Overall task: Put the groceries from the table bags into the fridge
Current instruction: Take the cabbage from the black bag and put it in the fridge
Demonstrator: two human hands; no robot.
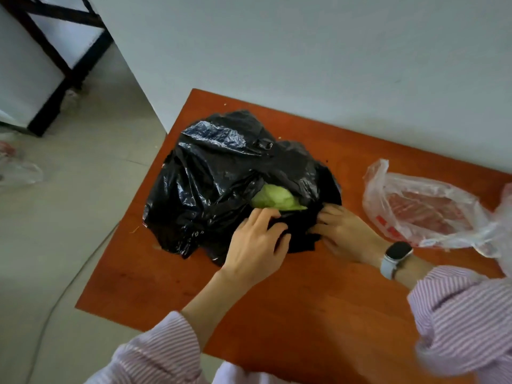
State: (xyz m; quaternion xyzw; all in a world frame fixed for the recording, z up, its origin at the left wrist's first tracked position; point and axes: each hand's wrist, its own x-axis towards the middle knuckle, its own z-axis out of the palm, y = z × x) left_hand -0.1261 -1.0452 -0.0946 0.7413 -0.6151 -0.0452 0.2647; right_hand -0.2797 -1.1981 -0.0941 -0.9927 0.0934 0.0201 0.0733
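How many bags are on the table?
2. A black bag under both hands, with something green poking out. A clear bag at the right. A third lies blurred on the floor, off the table.

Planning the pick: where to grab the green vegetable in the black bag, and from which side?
Take the exposed pale green top of the green vegetable, coming from above through the bag's opening. Black bag film wraps every other side, and left hand and right hand hold the near edge.
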